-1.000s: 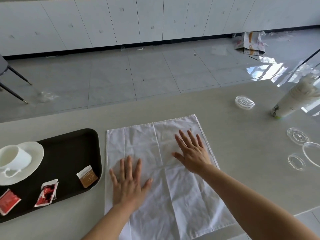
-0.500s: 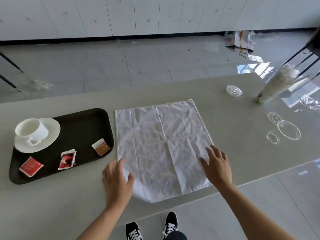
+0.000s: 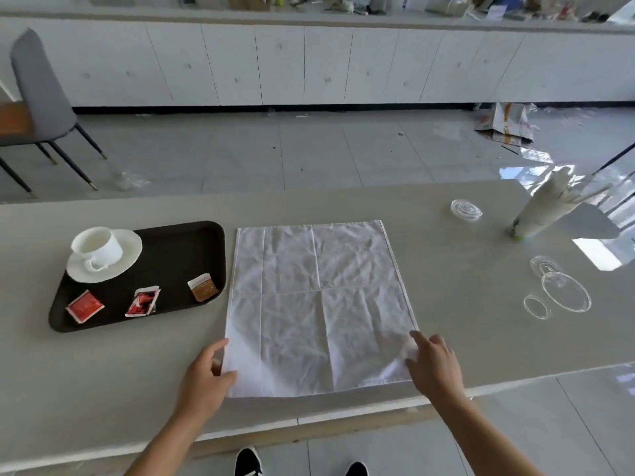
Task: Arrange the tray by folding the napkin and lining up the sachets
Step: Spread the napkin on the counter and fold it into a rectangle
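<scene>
A white cloth napkin [image 3: 319,304] lies spread flat on the grey table, creased into quarters. My left hand [image 3: 206,376] pinches its near left corner, thumb on top of the cloth. At the near right corner my right hand [image 3: 433,365] pinches a small bunch of fabric. To the left of the napkin is a dark tray [image 3: 213,235]. On it lie a red sachet [image 3: 84,306], a torn red sachet [image 3: 142,301] and a brown sachet [image 3: 203,287], scattered at different angles.
A white cup on a saucer [image 3: 98,250] stands at the tray's far left. Clear plastic lids [image 3: 566,292] and another lid [image 3: 466,210] lie on the right, beside a tipped sleeve of cups [image 3: 543,211]. The table's near edge runs just below my hands.
Both hands slid back from pressing flat on the napkin's middle to its two near corners and took hold of them. The view pulled back and the napkin now lies fully on the table.
</scene>
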A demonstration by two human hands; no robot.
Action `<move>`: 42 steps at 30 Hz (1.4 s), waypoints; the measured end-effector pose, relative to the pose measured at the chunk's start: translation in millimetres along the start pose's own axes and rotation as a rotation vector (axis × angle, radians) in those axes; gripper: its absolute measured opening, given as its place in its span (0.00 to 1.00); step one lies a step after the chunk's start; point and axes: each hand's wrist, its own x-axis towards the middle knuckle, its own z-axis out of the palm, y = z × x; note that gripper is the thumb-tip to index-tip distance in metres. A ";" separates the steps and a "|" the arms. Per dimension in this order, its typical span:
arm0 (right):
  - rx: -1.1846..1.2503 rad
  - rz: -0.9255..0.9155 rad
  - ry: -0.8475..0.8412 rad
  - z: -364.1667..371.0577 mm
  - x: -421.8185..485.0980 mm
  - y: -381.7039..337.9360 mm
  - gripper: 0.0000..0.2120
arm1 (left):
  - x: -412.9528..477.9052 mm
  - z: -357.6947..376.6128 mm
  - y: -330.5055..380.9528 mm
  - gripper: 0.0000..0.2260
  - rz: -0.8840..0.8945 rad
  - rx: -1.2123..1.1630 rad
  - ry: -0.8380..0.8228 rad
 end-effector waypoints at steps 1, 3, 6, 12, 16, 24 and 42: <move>0.025 -0.022 0.005 0.4 -0.4 3.4 0.26 | -2.0 -0.5 -2.0 0.24 0.001 -0.006 0.033; 0.125 -0.034 0.041 0.7 -0.1 10.1 0.27 | -5.5 0.6 -3.7 0.20 0.000 0.000 0.101; 0.272 -0.054 0.099 0.3 0.2 19.3 0.18 | -11.8 3.7 -2.0 0.13 -0.030 0.028 0.199; 0.414 -0.213 0.047 -1.0 -6.5 38.0 0.21 | -17.3 0.3 -2.4 0.12 0.072 0.014 0.234; 0.318 -0.295 0.158 0.4 -7.4 48.0 0.21 | -19.7 -4.7 -1.0 0.18 0.076 -0.091 0.136; 0.364 -0.262 0.207 -17.0 -3.5 47.4 0.10 | -22.3 -10.8 -2.2 0.24 0.231 0.111 0.123; 0.369 -0.241 0.246 -43.6 15.4 33.8 0.08 | 24.0 -17.5 16.6 0.09 0.218 -0.081 0.142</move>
